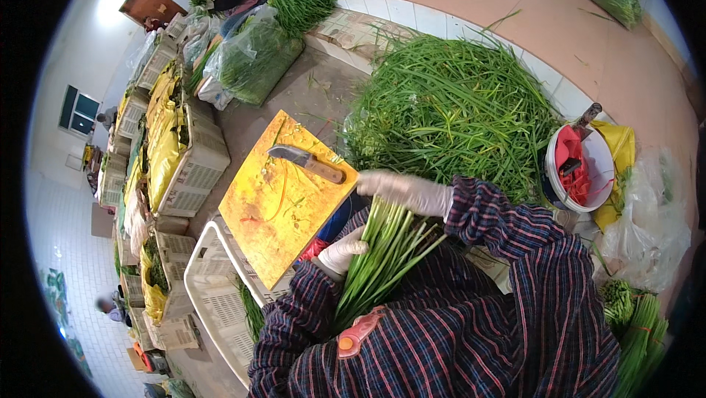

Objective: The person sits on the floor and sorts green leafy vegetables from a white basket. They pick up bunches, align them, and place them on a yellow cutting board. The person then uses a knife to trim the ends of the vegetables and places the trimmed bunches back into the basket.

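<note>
Chive bunch (pixel 390 244) held by left hand (pixel 343 252); grip of blurred right hand (pixel 406 191) indeterminable; bundles (pixel 638 345) tied, loose heap (pixel 456 104) apparently unsorted.

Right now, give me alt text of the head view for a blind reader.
A gloved left hand holds a bundle of long green stalks, with the gloved right hand, blurred, at its upper end. To the left, a knife lies on a yellow board; beyond the hands spreads a heap of loose greens, with a white bucket at its right.
</note>
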`<state>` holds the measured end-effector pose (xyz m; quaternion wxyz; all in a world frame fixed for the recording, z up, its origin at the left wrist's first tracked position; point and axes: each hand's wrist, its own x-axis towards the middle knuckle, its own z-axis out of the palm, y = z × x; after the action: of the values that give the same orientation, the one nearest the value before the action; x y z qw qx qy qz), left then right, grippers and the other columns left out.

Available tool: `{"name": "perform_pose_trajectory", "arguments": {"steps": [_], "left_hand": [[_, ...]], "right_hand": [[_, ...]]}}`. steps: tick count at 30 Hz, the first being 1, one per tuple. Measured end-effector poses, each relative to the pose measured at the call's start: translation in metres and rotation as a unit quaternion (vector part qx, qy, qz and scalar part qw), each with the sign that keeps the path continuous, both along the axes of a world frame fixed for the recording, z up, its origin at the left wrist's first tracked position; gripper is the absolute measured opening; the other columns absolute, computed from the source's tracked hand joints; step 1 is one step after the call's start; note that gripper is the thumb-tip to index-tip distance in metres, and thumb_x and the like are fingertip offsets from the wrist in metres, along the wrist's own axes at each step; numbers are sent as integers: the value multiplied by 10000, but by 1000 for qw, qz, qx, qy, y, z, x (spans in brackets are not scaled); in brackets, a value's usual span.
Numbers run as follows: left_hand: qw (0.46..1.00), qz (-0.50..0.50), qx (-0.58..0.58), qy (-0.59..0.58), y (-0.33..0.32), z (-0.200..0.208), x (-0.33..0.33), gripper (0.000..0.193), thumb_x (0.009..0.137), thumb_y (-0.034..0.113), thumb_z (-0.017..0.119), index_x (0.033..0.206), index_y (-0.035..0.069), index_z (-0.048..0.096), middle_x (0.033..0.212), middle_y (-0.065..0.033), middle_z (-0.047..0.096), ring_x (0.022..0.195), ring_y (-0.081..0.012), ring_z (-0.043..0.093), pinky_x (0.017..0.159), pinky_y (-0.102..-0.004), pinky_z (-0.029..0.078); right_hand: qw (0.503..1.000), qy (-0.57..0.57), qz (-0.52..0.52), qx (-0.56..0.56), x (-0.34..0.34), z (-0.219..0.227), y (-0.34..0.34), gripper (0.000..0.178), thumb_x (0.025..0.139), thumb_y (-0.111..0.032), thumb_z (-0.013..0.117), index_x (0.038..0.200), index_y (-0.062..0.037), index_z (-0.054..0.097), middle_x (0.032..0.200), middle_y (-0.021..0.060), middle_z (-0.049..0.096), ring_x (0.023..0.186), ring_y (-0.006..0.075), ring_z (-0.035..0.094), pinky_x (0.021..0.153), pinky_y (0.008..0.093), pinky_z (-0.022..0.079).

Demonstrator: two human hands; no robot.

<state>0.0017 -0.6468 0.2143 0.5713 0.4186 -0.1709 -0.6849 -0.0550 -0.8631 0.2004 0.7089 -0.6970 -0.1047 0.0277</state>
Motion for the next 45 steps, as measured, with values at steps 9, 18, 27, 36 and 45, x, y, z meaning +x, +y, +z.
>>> {"name": "perform_pose_trajectory", "arguments": {"steps": [9,18,27,36,45], "left_hand": [[998,37,-4,43,-7,11,-9,809,723,341,737,1354,16,351,1268,-103,509,1121,-211,521,967,-339,409],[996,70,49,11,-17,30,-21,509,804,111,628,1274,14,458,1152,-84,593,996,-176,592,888,-303,466],[993,73,94,5,-16,29,-26,481,803,89,621,1261,30,484,1140,-83,602,976,-169,604,866,-303,484],[996,26,29,-75,-22,37,-33,624,720,94,754,1265,6,463,1124,-47,598,1000,-148,566,889,-282,443],[993,42,67,-91,-19,34,-33,672,727,51,712,1328,41,412,1220,-46,556,1099,-167,525,962,-299,392]], "right_hand": [[948,265,-128,120,-132,-9,-43,645,890,-587,422,1206,-29,492,983,101,611,817,145,565,659,251,461],[930,178,-264,185,-115,7,13,259,860,-231,637,1060,-77,580,845,-2,590,662,71,532,535,190,416],[920,-72,-287,-255,-116,28,9,385,751,-266,732,1015,-12,610,1051,125,554,1008,273,532,881,354,436],[920,-98,-261,-275,-104,0,16,201,772,-98,640,926,-11,547,839,138,579,781,336,593,661,367,491],[814,-9,-386,-435,-110,-31,-53,238,884,-183,533,692,-46,505,732,85,541,658,222,507,682,361,460]]}}
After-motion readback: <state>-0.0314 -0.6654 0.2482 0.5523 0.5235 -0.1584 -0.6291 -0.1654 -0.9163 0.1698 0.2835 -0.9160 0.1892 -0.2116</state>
